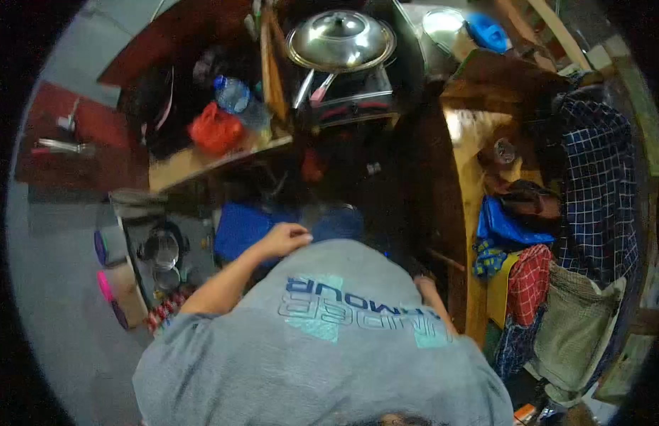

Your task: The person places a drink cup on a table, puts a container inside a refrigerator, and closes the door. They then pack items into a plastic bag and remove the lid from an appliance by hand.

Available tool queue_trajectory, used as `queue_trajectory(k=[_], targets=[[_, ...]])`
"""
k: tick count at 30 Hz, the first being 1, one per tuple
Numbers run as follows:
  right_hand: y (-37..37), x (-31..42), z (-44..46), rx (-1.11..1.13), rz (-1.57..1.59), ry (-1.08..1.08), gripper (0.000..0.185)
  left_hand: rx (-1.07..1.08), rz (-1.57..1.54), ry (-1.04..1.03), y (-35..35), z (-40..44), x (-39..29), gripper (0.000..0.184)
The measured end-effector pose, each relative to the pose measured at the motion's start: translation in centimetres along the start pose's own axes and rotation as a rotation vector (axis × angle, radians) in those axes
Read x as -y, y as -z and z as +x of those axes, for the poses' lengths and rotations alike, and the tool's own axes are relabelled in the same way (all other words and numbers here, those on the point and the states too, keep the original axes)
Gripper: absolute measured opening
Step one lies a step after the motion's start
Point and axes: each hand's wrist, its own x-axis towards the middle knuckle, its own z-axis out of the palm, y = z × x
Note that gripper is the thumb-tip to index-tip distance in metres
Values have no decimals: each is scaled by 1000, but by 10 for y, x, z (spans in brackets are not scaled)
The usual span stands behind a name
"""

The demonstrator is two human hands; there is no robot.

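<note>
My left hand [283, 240] is low in front of my body, beside the hem of my grey shirt [336, 341]. Its fingers are curled together, and whatever they may hold is hidden. Just left of it lies a blue box-like object [245, 231]. Past the fingertips, a dark blue, partly see-through container [336, 221] sits in shadow; I cannot tell whether the hand touches it. On the right, only my forearm [434, 302] shows; the right hand is out of sight beyond my shirt.
Ahead, a lidded metal pan [341, 44] stands on a stove [354, 99]. A red plastic bag [215, 129] and a water bottle [232, 94] are on the left shelf. Cloths, including a checked one [596, 177], hang at right. Metal pots [162, 250] sit lower left.
</note>
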Motion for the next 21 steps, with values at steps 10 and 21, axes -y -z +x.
queue_trajectory(k=[10,21], targets=[[-68,161,44,177,-42,-307,23,-2,287,168,-7,-22,106,48],[-99,130,1,-92,71,-543,21,85,494,67,89,6,158,52]])
